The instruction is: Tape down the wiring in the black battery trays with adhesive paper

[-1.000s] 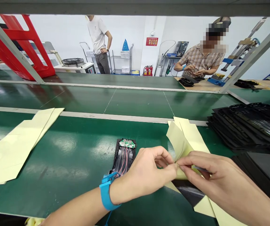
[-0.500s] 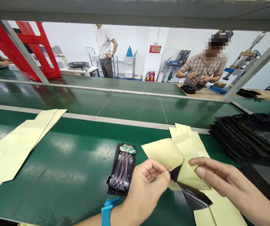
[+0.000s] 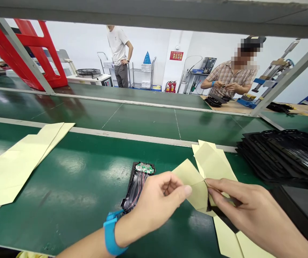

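Observation:
My left hand (image 3: 156, 202), with a blue wrist strap (image 3: 110, 234), is curled over the lower part of a black housing (image 3: 135, 188), and its thumb presses a flap of yellow backing paper (image 3: 197, 190). My right hand (image 3: 241, 206) pinches the same paper near its fold. A black film (image 3: 224, 218) shows only as a strip beneath the paper. Inside the housing are a green circuit board (image 3: 144, 168) and thin red and white wires, and my left hand hides the housing's near end.
Loose yellow paper sheets (image 3: 22, 168) lie on the green bench at left. A stack of black sheets (image 3: 280, 154) stands at right. Beyond a grey rail, a person in a plaid shirt (image 3: 230, 77) handles something small at another bench, and a person in a white T-shirt (image 3: 118, 46) stands farther back.
My right hand has closed from a loose spread into a pinch on the paper. The yellow flaps now cover most of the black film, and my left hand has shifted over the housing.

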Motion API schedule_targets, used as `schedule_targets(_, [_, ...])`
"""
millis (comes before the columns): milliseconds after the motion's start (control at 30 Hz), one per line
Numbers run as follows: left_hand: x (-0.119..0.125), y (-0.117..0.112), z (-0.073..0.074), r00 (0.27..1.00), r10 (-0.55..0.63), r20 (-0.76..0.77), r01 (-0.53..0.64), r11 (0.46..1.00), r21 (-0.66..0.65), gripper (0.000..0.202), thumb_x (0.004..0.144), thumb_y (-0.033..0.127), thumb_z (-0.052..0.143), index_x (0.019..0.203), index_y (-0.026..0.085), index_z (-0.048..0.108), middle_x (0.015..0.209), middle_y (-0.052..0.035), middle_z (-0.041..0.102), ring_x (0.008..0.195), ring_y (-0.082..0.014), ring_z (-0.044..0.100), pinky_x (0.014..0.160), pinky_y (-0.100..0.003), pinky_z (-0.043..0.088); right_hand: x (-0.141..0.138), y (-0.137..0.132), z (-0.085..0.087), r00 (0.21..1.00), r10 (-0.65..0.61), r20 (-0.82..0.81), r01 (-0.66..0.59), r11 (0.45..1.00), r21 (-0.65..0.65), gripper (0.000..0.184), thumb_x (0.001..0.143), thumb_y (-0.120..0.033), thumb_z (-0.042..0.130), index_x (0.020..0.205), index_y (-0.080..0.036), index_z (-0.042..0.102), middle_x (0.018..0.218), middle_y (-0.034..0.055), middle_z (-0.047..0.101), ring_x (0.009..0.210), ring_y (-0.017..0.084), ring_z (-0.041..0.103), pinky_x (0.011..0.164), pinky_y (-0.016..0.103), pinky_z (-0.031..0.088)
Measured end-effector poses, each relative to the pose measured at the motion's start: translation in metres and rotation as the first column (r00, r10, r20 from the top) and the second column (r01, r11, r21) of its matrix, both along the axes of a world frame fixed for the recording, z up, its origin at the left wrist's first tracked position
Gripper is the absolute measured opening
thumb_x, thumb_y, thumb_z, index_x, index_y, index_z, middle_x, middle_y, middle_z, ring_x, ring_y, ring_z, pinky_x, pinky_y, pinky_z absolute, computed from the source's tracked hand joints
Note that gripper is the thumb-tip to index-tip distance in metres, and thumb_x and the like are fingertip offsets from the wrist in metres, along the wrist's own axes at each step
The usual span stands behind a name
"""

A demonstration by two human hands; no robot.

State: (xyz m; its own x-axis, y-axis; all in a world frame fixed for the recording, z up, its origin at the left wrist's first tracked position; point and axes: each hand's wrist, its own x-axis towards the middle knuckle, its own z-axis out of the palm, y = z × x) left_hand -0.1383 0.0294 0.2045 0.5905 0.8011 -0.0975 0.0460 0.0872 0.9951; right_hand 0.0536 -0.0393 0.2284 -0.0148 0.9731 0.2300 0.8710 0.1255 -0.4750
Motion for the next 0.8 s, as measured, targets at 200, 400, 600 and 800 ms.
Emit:
schedule_targets(200, [0.019,0.005,0.003,0.997,-0.076,-0.021,0.075,0.996,-0.038,0.034,0.073,0.049,0.062,0.070,0.016,0.053,0.064,0.0008,0.054,0.056,-0.0095,0.050,0.052,-0.022,0.041,-0.013,-0.003,0.003,0.936,0.178,0.305,-0.260,0.931,0.256,0.024,0.090,-0.018,0.041,0.077,-0.020,0.060,0.053,-0.0034,0.049,0.042,0.010,0.047,0.041,0.024,0.032])
schedule_targets(400, [0.013,0.004,0.005,0.980,-0.163,0.114,0.180,0.970,-0.161,0.021,0.070,0.032,0.064,0.068,0.016,0.050,0.059,0.0015,0.054,0.056,-0.0099,0.053,0.054,-0.022,0.042,-0.011,-0.003,0.007,0.955,0.295,0.006,-0.295,0.955,0.021,0.020,0.091,-0.019,0.043,0.083,-0.025,0.061,0.060,-0.0047,0.052,0.049,0.008,0.049,0.044,0.021,0.036])
schedule_targets(600, [0.013,0.004,0.006,0.986,-0.106,0.127,0.128,0.976,-0.176,0.009,0.068,0.020,0.057,0.063,0.016,0.049,0.056,0.0026,0.052,0.055,-0.0098,0.052,0.055,-0.022,0.041,-0.013,0.001,0.008,0.962,0.255,-0.101,-0.262,0.962,-0.071,0.021,0.090,-0.025,0.046,0.083,-0.026,0.065,0.066,-0.0039,0.060,0.055,0.010,0.054,0.048,0.020,0.041])
schedule_targets(800, [0.016,-0.005,0.000,0.971,0.027,0.237,0.025,0.976,-0.215,0.010,0.067,0.018,0.057,0.059,0.015,0.050,0.057,0.0027,0.049,0.054,-0.0079,0.047,0.053,-0.021,0.040,-0.003,0.007,-0.001,0.958,0.026,-0.286,-0.088,0.975,-0.206,0.028,0.085,-0.043,0.052,0.080,-0.024,0.071,0.066,-0.0012,0.065,0.062,0.016,0.060,0.049,0.021,0.045])
